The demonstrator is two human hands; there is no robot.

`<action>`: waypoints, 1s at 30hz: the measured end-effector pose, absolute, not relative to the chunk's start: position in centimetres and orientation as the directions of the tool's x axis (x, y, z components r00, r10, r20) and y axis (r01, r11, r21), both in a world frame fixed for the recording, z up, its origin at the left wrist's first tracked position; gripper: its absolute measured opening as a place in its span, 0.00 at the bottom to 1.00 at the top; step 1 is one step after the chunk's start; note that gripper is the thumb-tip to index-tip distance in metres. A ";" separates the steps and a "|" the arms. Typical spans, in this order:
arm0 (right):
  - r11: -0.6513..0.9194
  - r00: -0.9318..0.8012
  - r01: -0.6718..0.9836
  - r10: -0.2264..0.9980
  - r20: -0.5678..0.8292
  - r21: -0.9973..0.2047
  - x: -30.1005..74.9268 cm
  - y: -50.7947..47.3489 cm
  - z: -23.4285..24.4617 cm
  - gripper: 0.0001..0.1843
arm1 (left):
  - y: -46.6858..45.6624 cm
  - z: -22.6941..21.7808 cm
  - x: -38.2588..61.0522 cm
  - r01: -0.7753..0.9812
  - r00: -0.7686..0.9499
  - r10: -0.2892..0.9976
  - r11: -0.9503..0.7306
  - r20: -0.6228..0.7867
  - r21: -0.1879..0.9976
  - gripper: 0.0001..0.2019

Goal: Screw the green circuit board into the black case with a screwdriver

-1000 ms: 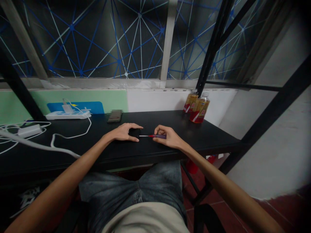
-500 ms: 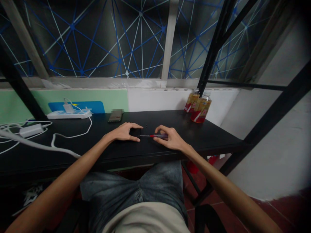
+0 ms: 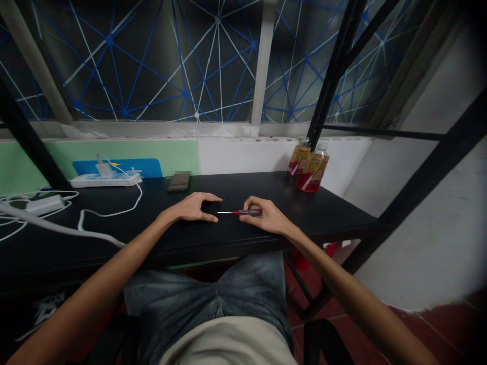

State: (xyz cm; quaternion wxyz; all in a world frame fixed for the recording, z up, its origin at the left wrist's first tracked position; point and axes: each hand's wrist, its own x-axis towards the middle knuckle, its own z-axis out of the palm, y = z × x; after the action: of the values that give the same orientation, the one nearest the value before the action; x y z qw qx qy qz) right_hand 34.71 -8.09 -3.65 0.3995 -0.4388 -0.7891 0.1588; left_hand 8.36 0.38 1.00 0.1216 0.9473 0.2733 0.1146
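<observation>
My right hand (image 3: 266,215) is closed around the dark handle of a screwdriver (image 3: 249,213) with a red collar. Its thin metal shaft lies level and points left. The tip meets a small black object (image 3: 211,208) held between the thumb and fingers of my left hand (image 3: 194,207). That object is black against the black desk, so its outline and kind are hard to make out. Just beyond the shaft lie a few tiny dark bits (image 3: 227,197), too small to name for certain.
On the black desk (image 3: 243,185), a phone (image 3: 179,181) lies toward the back. A white power strip (image 3: 106,179), a white adapter (image 3: 45,205) and cables spread at left. Two drink bottles (image 3: 314,170) stand at the back right, beside a black frame post (image 3: 327,96).
The whole view has shifted slightly. Both hands keep nearly the same places and grips, with the screwdriver tip still at the black object.
</observation>
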 end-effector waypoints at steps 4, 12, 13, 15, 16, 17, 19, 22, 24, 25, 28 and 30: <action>0.546 -0.282 0.660 0.817 0.503 -0.516 34.8 -8.1 -3.7 0.24 | 0.4 1.0 8.4 0.491 0.824 0.546 -0.822 0.153 0.290 0.33; 0.560 -0.302 0.677 0.803 0.514 -0.476 34.2 -8.6 -3.3 0.17 | 0.3 1.0 8.5 0.491 0.825 0.540 -0.830 0.167 0.265 0.32; 0.566 -0.300 0.647 0.805 0.512 -0.512 34.3 -8.5 -3.4 0.16 | 0.3 1.0 8.5 0.489 0.825 0.539 -0.832 0.169 0.263 0.32; 0.574 -0.288 0.601 0.805 0.519 -0.556 34.6 -8.4 -3.5 0.16 | 0.3 1.0 8.5 0.486 0.826 0.536 -0.834 0.172 0.264 0.32; 0.579 -0.276 0.592 0.800 0.533 -0.561 34.7 -8.4 -3.6 0.16 | 0.3 1.0 8.5 0.484 0.827 0.535 -0.834 0.173 0.265 0.32; 0.582 -0.264 0.594 0.793 0.549 -0.555 34.8 -8.3 -3.6 0.17 | 0.3 1.0 8.5 0.484 0.827 0.535 -0.833 0.173 0.267 0.32; 0.582 -0.260 0.623 0.784 0.564 -0.522 34.8 -8.3 -3.6 0.19 | 0.3 0.9 8.5 0.488 0.824 0.539 -0.831 0.171 0.269 0.33; 0.563 -0.275 0.681 0.790 0.549 -0.468 34.8 -8.3 -3.5 0.21 | 0.3 1.0 8.5 0.494 0.822 0.545 -0.827 0.167 0.267 0.33; 0.555 -0.283 0.700 0.793 0.539 -0.450 34.6 -8.4 -3.4 0.22 | 0.3 1.0 8.6 0.492 0.823 0.543 -0.828 0.166 0.267 0.33; 0.557 -0.286 0.699 0.792 0.539 -0.448 34.6 -8.4 -3.4 0.21 | 0.3 1.0 8.6 0.491 0.824 0.542 -0.829 0.167 0.267 0.33; 0.571 -0.290 0.671 0.790 0.541 -0.474 34.5 -8.6 -3.4 0.16 | 0.3 1.0 8.6 0.496 0.822 0.545 -0.827 0.164 0.264 0.33; 0.576 -0.290 0.643 0.793 0.537 -0.504 34.5 -8.5 -3.5 0.13 | 0.3 1.0 8.6 0.502 0.819 0.551 -0.824 0.161 0.264 0.33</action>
State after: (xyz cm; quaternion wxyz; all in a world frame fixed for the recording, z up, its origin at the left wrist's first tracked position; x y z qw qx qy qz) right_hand 34.50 -8.55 -3.48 0.3906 -0.4502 -0.7973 0.0958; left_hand 8.56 0.26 1.01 0.1054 0.9478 0.2777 0.1160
